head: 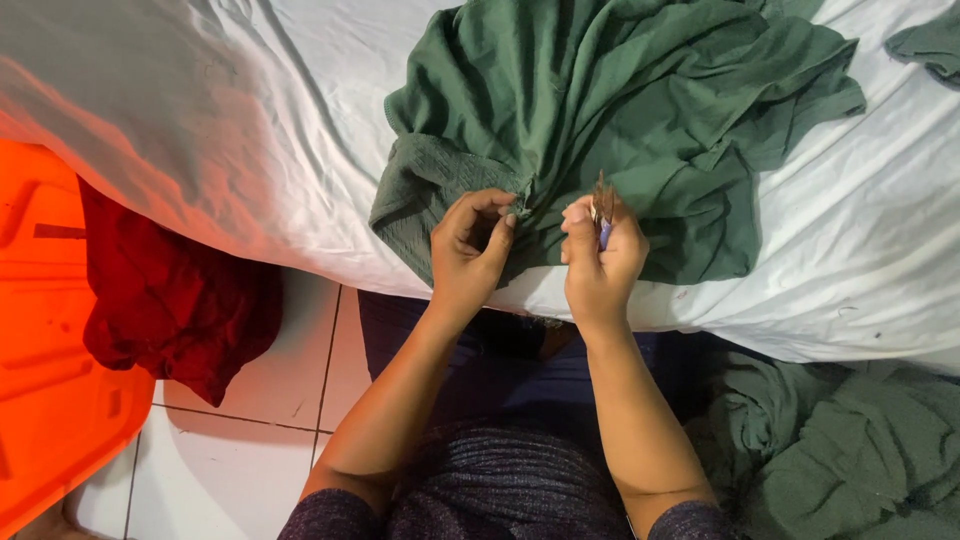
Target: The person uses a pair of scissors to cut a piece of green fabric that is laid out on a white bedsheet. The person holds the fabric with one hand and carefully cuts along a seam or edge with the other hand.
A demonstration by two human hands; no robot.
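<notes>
The left hand (468, 250) pinches the ribbed hem of a green garment (620, 130) spread on the white bed (880, 260), while the right hand (600, 255) at three o'clock of it closes its fingers on a small thread snipper (603, 210) — trimming looks underway, not finished. Counted: one garment in hand, a scrap at one o'clock (930, 40), a green pile at five o'clock (850, 450), one red cloth (170, 290) on an orange bin (40, 330) at nine o'clock.
</notes>
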